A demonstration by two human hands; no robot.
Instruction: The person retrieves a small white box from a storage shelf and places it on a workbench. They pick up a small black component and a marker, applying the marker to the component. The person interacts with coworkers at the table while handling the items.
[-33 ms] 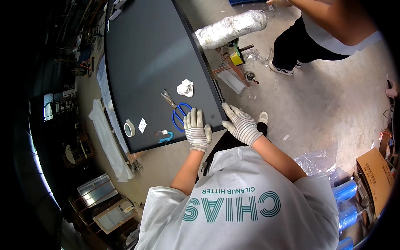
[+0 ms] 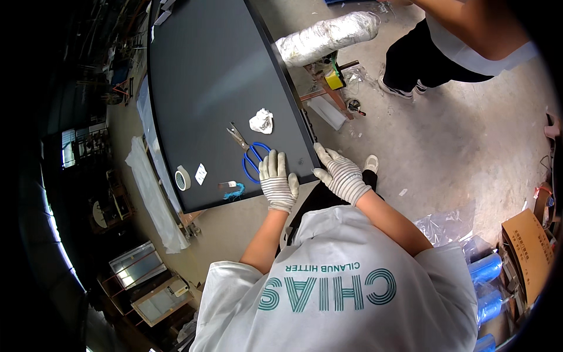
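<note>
The dark panel (image 2: pixel 199 117) runs lengthwise away. Left hand (image 2: pixel 277 180) lies flat, thumb apart; right hand (image 2: pixel 345 176) at its corner, grip unclear.

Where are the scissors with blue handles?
In the head view, the scissors lie left of centre on the dark panel, beside the gloved left hand and below-left of the crumpled white wad.

The white shirt (image 2: pixel 346 234) in the foreground bears two rows of green capitals (image 2: pixel 350 290), upside down in view: one large and striped, one smaller and plain. Dark characters run across a brown cardboard box (image 2: pixel 529 251). On the black tabletop (image 2: pixel 214 82), a small white card (image 2: pixel 200 174) shows marks too tiny to read.
</note>
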